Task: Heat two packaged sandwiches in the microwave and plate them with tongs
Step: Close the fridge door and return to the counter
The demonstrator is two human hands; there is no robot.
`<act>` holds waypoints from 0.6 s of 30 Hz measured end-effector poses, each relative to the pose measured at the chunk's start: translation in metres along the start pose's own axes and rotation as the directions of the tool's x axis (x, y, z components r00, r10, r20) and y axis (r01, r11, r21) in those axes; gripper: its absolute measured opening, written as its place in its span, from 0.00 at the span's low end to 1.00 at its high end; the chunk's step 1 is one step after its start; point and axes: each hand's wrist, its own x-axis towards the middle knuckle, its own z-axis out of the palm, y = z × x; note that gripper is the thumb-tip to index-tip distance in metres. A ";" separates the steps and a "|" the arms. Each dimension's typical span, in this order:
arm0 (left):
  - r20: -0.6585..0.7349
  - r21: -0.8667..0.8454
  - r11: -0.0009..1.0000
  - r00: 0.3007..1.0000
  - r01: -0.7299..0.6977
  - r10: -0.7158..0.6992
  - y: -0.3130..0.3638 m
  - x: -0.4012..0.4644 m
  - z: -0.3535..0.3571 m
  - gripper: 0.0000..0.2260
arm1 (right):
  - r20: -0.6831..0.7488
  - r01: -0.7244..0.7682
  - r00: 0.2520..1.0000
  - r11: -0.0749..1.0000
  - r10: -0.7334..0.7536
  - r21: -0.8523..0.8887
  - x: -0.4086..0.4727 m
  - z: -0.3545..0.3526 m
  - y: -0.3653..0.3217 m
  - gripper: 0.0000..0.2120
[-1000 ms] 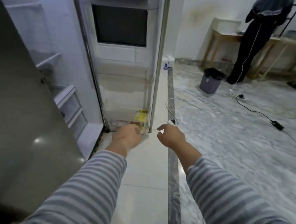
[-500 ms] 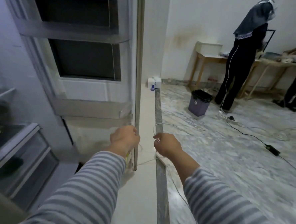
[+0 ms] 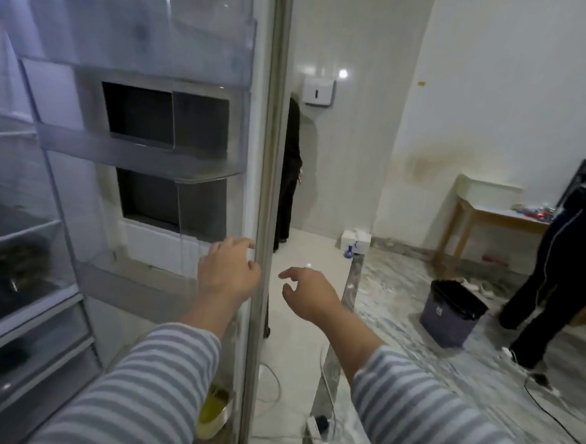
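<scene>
The fridge door (image 3: 199,168) stood swung open at the left, its clear shelves facing the person and its edge running down the middle of the view. The left hand (image 3: 228,272) lay against the inner side of the door near that edge, fingers spread and loose, holding nothing; it looked placed there to steady or push the door, though actual contact was hard to confirm. The right hand (image 3: 309,293) hung in the air just right of the door edge, fingers half curled, empty. A yellow package (image 3: 213,411), probably one of the sandwiches, sat low in the bottom door shelf, near the left sleeve. The other sandwich, the microwave and the tongs were out of sight. A dark bin (image 3: 452,315) stood well off to the right.
</scene>
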 end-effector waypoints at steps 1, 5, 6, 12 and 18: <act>-0.076 0.020 1.000 0.997 0.007 -0.005 0.006 0.006 -0.004 0.17 | -0.001 0.054 0.999 0.999 -0.054 0.008 0.013 -0.009 0.002 0.17; -0.253 0.199 0.980 0.965 -0.019 0.071 0.017 0.032 -0.016 0.23 | -0.073 0.289 0.956 0.955 -0.285 0.061 0.061 -0.038 -0.004 0.19; -0.290 0.251 0.967 0.951 -0.032 0.107 0.016 0.039 -0.018 0.26 | -0.098 0.350 0.934 0.936 -0.345 0.045 0.073 -0.045 -0.008 0.19; -0.481 0.360 0.933 0.862 0.027 0.160 0.012 0.079 -0.013 0.40 | -0.301 0.611 0.687 0.750 -0.661 -0.254 0.137 -0.092 -0.040 0.27; -0.526 0.355 0.919 0.849 0.170 0.046 0.011 0.097 0.005 0.47 | -0.221 0.614 0.558 0.577 -0.800 -0.538 0.183 -0.103 -0.050 0.39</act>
